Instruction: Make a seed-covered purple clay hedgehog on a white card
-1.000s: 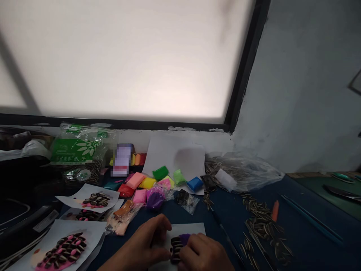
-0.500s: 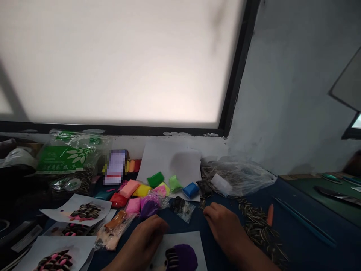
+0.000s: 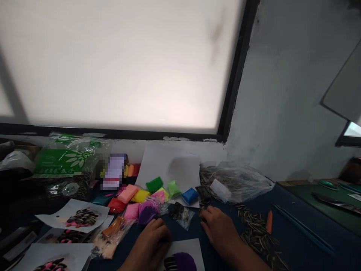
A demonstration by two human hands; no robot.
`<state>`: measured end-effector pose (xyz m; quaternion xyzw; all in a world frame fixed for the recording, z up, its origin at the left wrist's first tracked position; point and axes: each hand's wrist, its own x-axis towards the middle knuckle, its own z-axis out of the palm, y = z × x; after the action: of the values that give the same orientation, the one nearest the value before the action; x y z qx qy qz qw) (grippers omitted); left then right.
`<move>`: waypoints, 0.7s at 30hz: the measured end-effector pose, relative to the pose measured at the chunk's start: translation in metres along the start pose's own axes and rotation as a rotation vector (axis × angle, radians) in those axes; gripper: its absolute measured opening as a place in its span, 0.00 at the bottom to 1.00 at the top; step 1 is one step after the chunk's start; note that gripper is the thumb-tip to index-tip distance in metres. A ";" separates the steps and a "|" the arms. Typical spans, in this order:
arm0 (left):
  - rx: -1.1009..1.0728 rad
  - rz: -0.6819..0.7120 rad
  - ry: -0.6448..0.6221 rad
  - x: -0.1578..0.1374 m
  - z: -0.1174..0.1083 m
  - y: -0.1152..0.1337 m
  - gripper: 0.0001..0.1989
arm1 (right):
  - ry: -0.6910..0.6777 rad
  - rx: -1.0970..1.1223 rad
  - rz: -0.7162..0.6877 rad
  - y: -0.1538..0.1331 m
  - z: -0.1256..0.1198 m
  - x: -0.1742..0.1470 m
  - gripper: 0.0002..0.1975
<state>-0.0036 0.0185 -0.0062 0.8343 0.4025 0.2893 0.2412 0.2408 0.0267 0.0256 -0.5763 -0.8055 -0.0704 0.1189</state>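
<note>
Btm ctr, flat purple clay patch (image 3: 186, 261) has striped dark seeds (image 3: 170, 264) at left, visible rest bare; L hand (image 3: 152, 241) & R hand (image 3: 219, 229) fingers curled, can't tell if gripping.

The left hand (image 3: 153, 239) is curled, back up. The right hand (image 3: 219, 229), apart from it, has fingers (image 3: 207, 216) bent downward.

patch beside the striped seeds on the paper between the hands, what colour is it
Purple; the patch shows in the head view, cut by its bottom edge.
</note>
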 end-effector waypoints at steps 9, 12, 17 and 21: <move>-0.018 0.022 0.055 -0.001 0.006 -0.004 0.07 | 0.007 0.011 -0.103 -0.012 -0.010 0.002 0.11; -0.025 0.021 0.051 -0.001 0.007 -0.004 0.06 | 0.062 0.206 -0.140 -0.020 -0.015 -0.003 0.09; -0.037 0.021 0.043 -0.002 0.003 -0.002 0.08 | -0.061 0.662 -0.095 -0.033 -0.017 -0.004 0.08; -0.048 0.036 0.040 -0.003 0.003 -0.004 0.08 | -0.139 0.872 -0.106 -0.039 -0.004 -0.005 0.12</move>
<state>-0.0055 0.0173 -0.0116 0.8294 0.3852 0.3198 0.2478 0.2063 0.0087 0.0286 -0.4334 -0.7944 0.3090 0.2925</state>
